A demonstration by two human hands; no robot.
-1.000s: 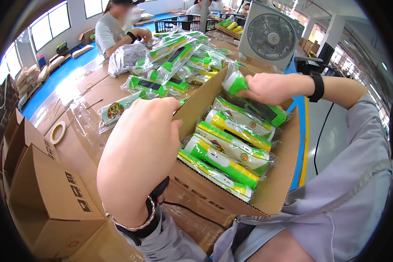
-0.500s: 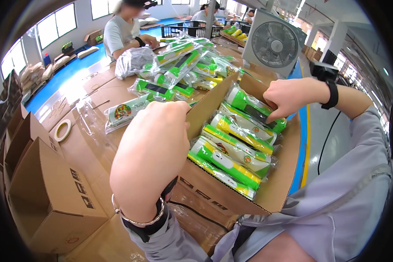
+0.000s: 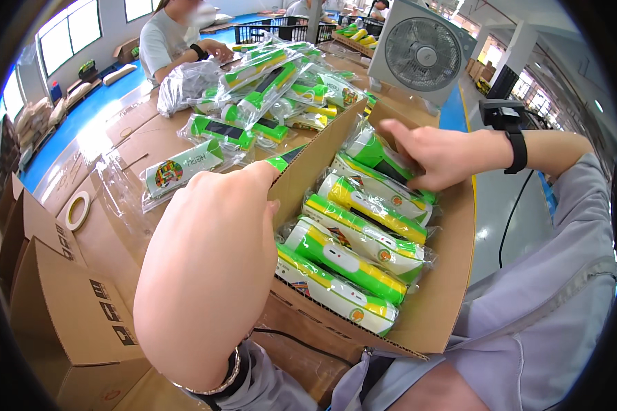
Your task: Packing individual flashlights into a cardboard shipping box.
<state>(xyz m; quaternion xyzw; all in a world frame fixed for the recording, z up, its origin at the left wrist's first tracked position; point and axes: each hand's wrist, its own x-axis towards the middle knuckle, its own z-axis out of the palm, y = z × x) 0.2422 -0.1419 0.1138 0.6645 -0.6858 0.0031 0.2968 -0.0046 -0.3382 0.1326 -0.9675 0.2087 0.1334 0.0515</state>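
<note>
An open cardboard carton (image 3: 440,301) holds a row of green, yellow and white flashlights (image 3: 353,250), each in a clear plastic bag. Over its far right side is my right hand (image 3: 442,154); one finger stretches out and the lower digit touches the farthest flashlight (image 3: 373,154), which has a dark panel. My left hand (image 3: 216,226) is bent down at the carton's left wall with curled fingers. Most of its fingertips are hidden, and what they grip does not show. A green end with a dark panel (image 3: 284,159) pokes out beside that hand.
Bagged flashlights (image 3: 267,89) lie heaped beyond the carton, next to crumpled plastic (image 3: 188,85). A tape roll (image 3: 77,210) and open cartons (image 3: 75,301) are at left. A box fan (image 3: 421,55) stands at the back. A person (image 3: 175,44) works across the table.
My right hand has loosened from a closed shape, one finger now lifted and stretched out. The view has shifted, moving the scene slightly left. My left hand stays by the carton wall.
</note>
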